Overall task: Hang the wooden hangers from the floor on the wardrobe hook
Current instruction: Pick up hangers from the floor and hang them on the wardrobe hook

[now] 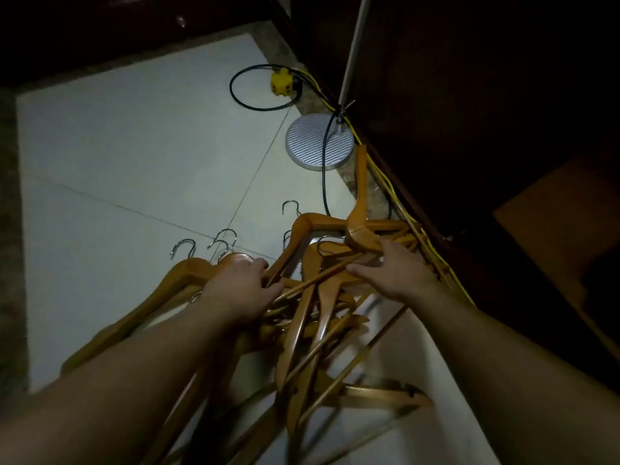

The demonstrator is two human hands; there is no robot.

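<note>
Scene: While the room is dimly lit, a tangled heap of wooden hangers (312, 297) is seen spread on the pale tiled floor (117, 162), beside a dark wardrobe (469, 95).

Left hand: The left hand (240, 290) is laid over the left part of the heap; its fingers (265, 263) are curled down among the bars, but whether anything is clamped cannot be told.

Right hand: The right hand (392, 266) is laid flat on the upper right of the pile, fingers (360, 271) together and extended, pressed on wood rather than closed around it.

Handling: The hangers are judged stiff, light singly, awkward in bulk. Snagging is to be expected, since metal hooks (183, 248) and crossbars are interlocked. The shoulder curve near the neck, or the hook itself, is judged the best place to take hold.

Materials: Smooth, varnished, honey-coloured wood is shown, with curved shoulders and thin straight bars. The hooks are of bright bent wire.

Surroundings: A round ribbed grey base (320, 142) with a pale pole is stood near the wardrobe. A yellow socket block (281, 82), a looped black cable (258, 87) and a yellow cord (396, 196) are laid along the edge.

Hook: The wardrobe hook is not shown.
</note>
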